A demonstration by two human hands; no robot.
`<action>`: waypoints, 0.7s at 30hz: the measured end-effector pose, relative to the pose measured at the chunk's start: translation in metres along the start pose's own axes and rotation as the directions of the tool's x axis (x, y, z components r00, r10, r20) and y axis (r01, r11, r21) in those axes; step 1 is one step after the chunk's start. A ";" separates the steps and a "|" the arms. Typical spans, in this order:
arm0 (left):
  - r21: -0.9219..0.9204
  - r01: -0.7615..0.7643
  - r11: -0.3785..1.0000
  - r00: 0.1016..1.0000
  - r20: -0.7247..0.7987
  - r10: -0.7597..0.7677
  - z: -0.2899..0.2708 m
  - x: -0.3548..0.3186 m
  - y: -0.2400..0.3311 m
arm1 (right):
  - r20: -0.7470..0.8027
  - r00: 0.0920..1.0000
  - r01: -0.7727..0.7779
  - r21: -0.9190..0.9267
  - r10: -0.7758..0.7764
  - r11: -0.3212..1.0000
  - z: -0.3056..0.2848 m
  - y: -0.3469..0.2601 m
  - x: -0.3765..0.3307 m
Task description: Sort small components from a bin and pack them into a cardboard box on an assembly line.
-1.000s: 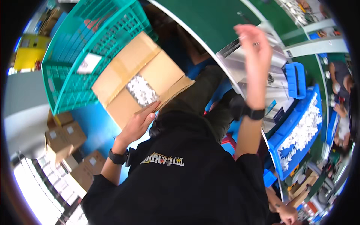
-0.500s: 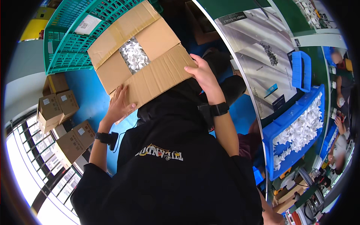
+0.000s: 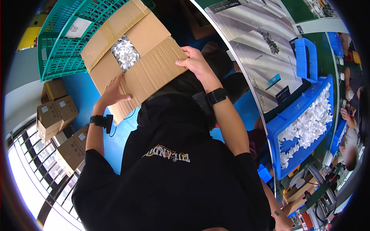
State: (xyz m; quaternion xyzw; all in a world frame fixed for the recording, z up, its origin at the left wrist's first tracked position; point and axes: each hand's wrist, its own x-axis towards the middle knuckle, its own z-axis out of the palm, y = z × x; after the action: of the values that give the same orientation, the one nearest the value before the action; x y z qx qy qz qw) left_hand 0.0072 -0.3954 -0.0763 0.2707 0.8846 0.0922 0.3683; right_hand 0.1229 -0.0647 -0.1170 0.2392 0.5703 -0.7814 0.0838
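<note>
A brown cardboard box (image 3: 156,71) stands before me, its top flaps folded inward. Through the gap between them show many small curled white pieces (image 3: 125,54). My left hand (image 3: 113,93) lies on the near left part of the flaps, fingers stretched toward the gap and thumb spread out. My right hand (image 3: 196,64) grips the right corner of the near flap, with its thumb on top and its other fingers at the edge. Dark bands with small black units circle both my wrists.
A green plastic crate (image 3: 65,50) adjoins the box's far left side. Smaller cartons (image 3: 49,115) are stacked at left by a barred window. On the right, a workbench (image 3: 256,57) carries a blue tray (image 3: 273,134) of white pieces and a blue handled bin (image 3: 306,57). Other people work beyond.
The box and both hands have shifted slightly up and left in view. My left hand's fingers have drawn closer together and slid toward the gap. My right hand keeps its grip.
</note>
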 end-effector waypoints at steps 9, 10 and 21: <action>-0.152 -0.052 0.987 0.999 0.002 0.053 -0.008 0.016 -0.016 | -0.054 0.987 0.160 0.110 -0.155 0.981 0.010 0.005 0.003; -0.168 -0.039 0.985 0.999 -0.013 0.037 -0.006 0.017 -0.019 | -0.054 0.984 0.178 0.142 -0.172 0.974 0.010 0.008 0.003; -0.272 0.610 0.745 0.450 -0.654 -0.608 0.080 -0.041 -0.090 | 0.032 0.992 0.110 0.254 -0.122 0.961 0.004 0.010 0.002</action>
State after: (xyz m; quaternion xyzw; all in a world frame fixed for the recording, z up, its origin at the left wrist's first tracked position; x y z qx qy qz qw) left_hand 0.0503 -0.4961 -0.1416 -0.1205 0.9915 0.0495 0.0070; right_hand 0.1242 -0.0713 -0.1255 0.1957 0.4773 -0.8564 0.0204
